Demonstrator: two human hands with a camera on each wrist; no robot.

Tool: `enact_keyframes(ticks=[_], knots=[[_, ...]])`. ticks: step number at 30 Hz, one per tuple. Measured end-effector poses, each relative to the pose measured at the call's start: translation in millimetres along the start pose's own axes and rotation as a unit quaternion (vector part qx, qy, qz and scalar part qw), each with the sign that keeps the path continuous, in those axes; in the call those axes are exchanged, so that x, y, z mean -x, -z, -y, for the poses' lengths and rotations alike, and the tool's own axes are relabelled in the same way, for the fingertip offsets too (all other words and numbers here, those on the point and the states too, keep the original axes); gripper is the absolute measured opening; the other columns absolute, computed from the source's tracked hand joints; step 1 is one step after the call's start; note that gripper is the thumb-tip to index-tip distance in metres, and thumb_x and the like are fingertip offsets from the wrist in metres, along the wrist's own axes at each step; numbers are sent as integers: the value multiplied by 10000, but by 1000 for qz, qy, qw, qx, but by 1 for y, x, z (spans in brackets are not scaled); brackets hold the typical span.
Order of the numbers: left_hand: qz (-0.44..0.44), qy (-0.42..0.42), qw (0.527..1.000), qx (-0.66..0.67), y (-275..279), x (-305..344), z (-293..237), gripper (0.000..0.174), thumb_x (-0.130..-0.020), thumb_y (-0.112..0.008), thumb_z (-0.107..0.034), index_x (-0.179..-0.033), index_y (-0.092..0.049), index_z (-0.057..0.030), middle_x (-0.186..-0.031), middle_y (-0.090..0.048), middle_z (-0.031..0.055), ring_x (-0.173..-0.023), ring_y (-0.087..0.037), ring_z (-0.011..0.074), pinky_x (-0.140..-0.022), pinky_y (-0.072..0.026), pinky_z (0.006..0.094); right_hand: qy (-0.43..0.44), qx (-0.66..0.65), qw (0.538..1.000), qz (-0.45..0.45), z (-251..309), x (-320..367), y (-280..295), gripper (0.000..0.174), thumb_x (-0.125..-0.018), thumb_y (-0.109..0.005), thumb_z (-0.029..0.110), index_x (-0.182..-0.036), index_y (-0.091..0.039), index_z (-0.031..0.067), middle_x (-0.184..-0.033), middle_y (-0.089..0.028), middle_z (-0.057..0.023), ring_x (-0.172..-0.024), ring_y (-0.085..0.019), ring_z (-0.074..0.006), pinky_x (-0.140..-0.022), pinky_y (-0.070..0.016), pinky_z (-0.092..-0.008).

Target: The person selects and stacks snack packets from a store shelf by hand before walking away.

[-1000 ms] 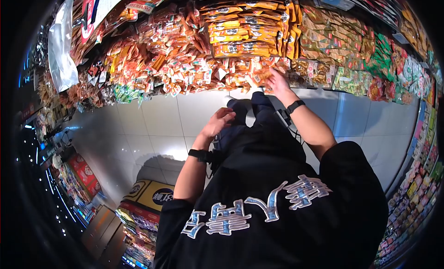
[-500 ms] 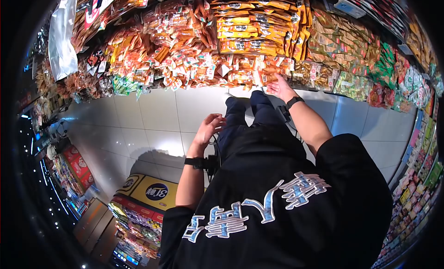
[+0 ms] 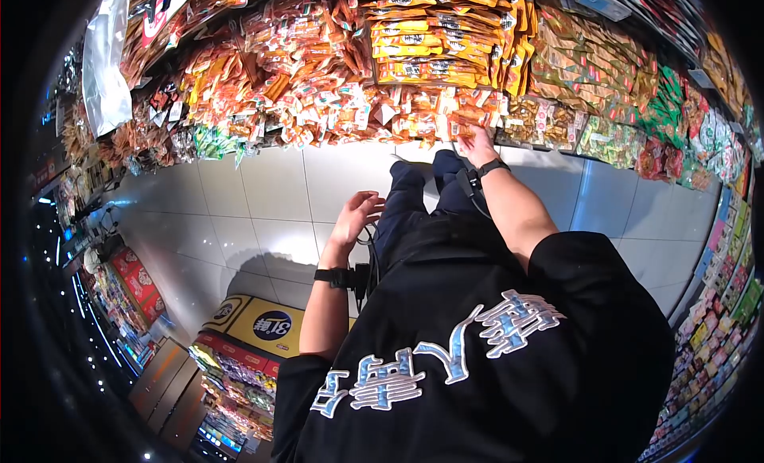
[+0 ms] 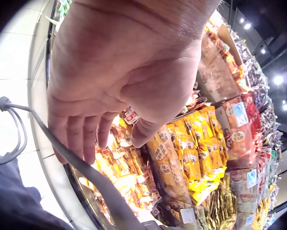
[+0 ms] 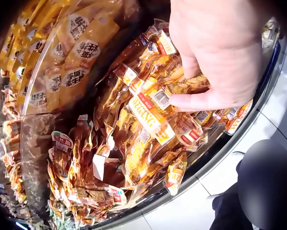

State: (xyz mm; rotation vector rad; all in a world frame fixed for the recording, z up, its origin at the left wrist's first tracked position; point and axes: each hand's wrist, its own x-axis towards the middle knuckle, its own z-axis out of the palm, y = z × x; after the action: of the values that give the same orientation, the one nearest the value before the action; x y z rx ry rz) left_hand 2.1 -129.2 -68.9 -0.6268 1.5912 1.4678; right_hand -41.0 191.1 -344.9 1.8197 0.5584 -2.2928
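My right hand (image 3: 478,147) is at the front edge of a heap of clear snack packets (image 3: 414,122) with orange-brown contents. In the right wrist view, its thumb (image 5: 194,101) lies straight beside the barcode on a packet with a red, white and yellow label (image 5: 147,114). One finger dips among the packets, the other fingertips being hidden. My left hand (image 3: 356,216) hangs over the floor near the left leg, holding nothing. In the left wrist view its palm faces the camera, fingers (image 4: 75,134) loosely extended.
Behind the heap stand rows of yellow-orange packets (image 3: 430,45). Brown packets (image 3: 589,69) and green ones (image 3: 664,93) lie farther right. A clear plastic bag (image 3: 107,65) hangs at left. A cable (image 4: 86,167) runs past the left hand. Pale tiled floor (image 3: 270,184) surrounds the legs.
One second ago my right hand held an orange packet above the heap's edge. It let the packet down there and now touches the packets with its wrist turned. The left hand shifted slightly left.
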Motion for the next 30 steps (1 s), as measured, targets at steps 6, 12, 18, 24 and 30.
enact_keyframes(ticks=[6, 12, 18, 24, 30], knots=[[0, -3, 1000, 7, 1, -3, 8, 456, -961, -571, -353, -1257, -522, -9, -1208, -618, 161, -1133, -599, 261, -954, -462, 375, 12, -7, 1000, -26, 8, 9, 8, 280, -771, -780, 126, -938, -560, 86, -818, -521, -51, -724, -546, -189, -636, -541, -307], [-8, 5, 1000, 12, 1, -1, 10, 431, -964, -568, -339, -1250, -530, -19, -1199, -624, 157, -1121, -605, 256, -949, -464, 369, 48, 0, 999, 23, 8, 23, -7, 365, -749, -805, 142, -1016, -569, 62, -955, -523, -71, -861, -562, -219, -754, -545, -312], [-19, 1, 1000, 24, 5, 3, 18, 417, -967, -565, -325, -1244, -533, -15, -1197, -625, 160, -1117, -607, 256, -949, -467, 362, 82, 73, 991, 77, -19, 47, -58, 429, -802, -752, 66, -1163, -543, -33, -1181, -565, -160, -1117, -566, -270, -939, -534, -346], [-31, -4, 999, 40, 8, 7, 19, 400, -968, -564, -313, -1225, -536, -7, -1194, -625, 163, -1109, -610, 255, -945, -472, 358, 56, 56, 992, 101, -22, 65, -65, 298, -810, -753, 85, -1033, -599, -39, -1056, -622, -171, -955, -644, -275, -803, -603, -336], [-37, -5, 998, 48, 12, 6, 28, 384, -970, -560, -310, -1212, -543, -12, -1185, -627, 158, -1099, -613, 253, -943, -472, 356, 90, 72, 984, 137, -2, 52, -56, 376, -842, -747, 236, -1122, -585, 45, -1030, -602, -94, -1039, -596, -197, -926, -501, -311]])
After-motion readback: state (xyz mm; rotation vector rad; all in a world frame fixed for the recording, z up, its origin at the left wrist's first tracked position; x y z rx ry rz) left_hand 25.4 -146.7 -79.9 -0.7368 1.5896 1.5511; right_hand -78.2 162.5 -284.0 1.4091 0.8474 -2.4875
